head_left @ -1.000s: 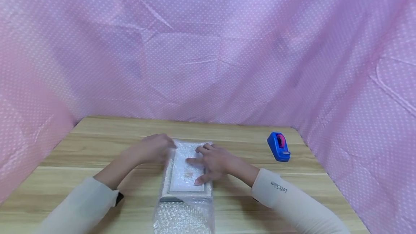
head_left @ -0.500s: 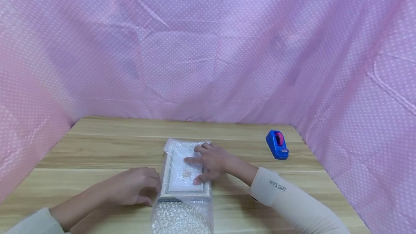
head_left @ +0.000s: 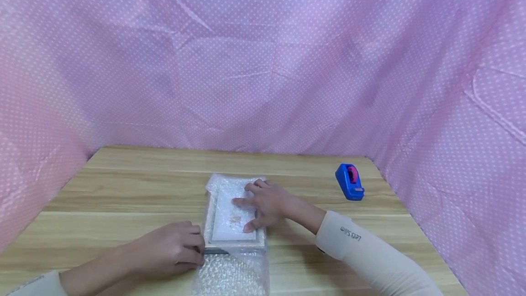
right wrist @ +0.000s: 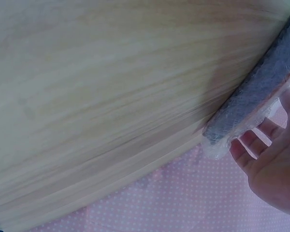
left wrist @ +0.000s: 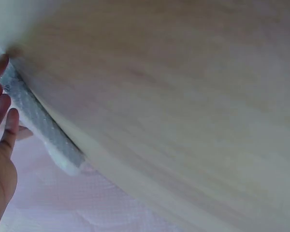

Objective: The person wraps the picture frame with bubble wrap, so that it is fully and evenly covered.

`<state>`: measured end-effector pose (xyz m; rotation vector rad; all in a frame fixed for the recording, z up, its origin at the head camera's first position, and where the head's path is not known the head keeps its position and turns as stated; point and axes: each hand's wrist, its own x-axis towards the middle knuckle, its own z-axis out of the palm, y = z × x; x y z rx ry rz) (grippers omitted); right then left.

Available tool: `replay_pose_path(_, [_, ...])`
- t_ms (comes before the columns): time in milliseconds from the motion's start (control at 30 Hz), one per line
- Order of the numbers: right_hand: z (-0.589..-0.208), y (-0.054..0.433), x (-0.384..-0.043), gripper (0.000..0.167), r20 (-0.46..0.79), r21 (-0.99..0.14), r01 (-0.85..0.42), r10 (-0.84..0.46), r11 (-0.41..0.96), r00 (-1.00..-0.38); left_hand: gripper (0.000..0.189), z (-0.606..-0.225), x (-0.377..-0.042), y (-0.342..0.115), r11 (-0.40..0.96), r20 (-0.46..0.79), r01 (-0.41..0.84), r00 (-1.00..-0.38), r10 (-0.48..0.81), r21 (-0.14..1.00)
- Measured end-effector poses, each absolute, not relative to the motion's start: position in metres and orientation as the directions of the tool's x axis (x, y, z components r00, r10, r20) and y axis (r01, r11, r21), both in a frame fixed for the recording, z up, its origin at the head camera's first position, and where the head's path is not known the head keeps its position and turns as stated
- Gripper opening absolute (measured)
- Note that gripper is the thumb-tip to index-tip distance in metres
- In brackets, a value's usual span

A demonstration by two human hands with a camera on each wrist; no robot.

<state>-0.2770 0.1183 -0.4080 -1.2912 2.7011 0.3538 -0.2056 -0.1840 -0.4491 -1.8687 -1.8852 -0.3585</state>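
A photo frame (head_left: 235, 214) with a pale border lies on the table, with bubble wrap (head_left: 230, 275) over it and a length of wrap extending from its near end. My right hand (head_left: 267, 207) rests on the wrapped frame's right part, fingers spread and the thumb on top. In the right wrist view those fingers (right wrist: 253, 142) lie along the wrapped edge. At the frame's near left corner, my left hand (head_left: 172, 248) pinches the edge of the wrap with thumb and fingers close together; the exact contact is partly hidden. The left wrist view shows its fingers (left wrist: 9, 128) beside the wrapped side.
A blue tape dispenser (head_left: 349, 182) with a pink roll stands at the right back of the wooden table (head_left: 135, 182). Pink dotted cloth (head_left: 230, 86) hangs behind the table and along both sides.
My left hand has left the frame's far left corner, come toward me along the left side, and closed its fingers at the near left corner. The right hand has stayed put.
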Motion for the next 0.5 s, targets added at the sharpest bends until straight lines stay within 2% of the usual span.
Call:
replay_pose_path(167, [-0.408, 0.119, -0.277, 0.084, -0.216, 0.150, -0.778, -0.748, 0.610, -0.628, 0.015, -0.447, -0.193, -0.178, -0.002, 0.419, 0.994, 0.048, 0.907, -0.112])
replay_pose_path(233, [-0.408, 0.119, -0.277, 0.084, -0.214, 0.149, -0.777, -0.747, 0.612, -0.630, 0.012, -0.446, -0.190, -0.177, 0.011, 0.405, 0.995, 0.030, 0.914, -0.098])
replay_pose_path(333, [-0.407, 0.118, -0.278, 0.084, -0.212, 0.152, -0.775, -0.746, 0.613, -0.631, 0.009, -0.446, -0.189, -0.176, 0.045, 0.397, 0.989, 0.014, 0.918, -0.139])
replay_pose_path(400, [-0.406, 0.118, -0.277, 0.084, -0.217, 0.149, -0.775, -0.745, 0.614, -0.631, 0.003, -0.448, -0.189, -0.176, 0.093, 0.388, 0.986, -0.033, 0.921, -0.136])
replay_pose_path(433, [-0.406, 0.118, -0.277, 0.084, -0.219, 0.149, -0.776, -0.744, 0.613, -0.631, 0.002, -0.448, -0.189, -0.177, 0.131, 0.385, 0.986, -0.082, 0.919, -0.103])
replay_pose_path(467, [-0.407, 0.118, -0.277, 0.084, -0.222, 0.150, -0.775, -0.743, 0.614, -0.631, 0.006, -0.449, -0.189, -0.177, 0.187, 0.361, 0.982, -0.171, 0.917, -0.007])
replay_pose_path(500, [-0.407, 0.118, -0.277, 0.084, -0.224, 0.149, -0.776, -0.743, 0.613, -0.631, 0.009, -0.450, -0.188, -0.178, 0.234, 0.355, 0.971, -0.236, 0.905, 0.049])
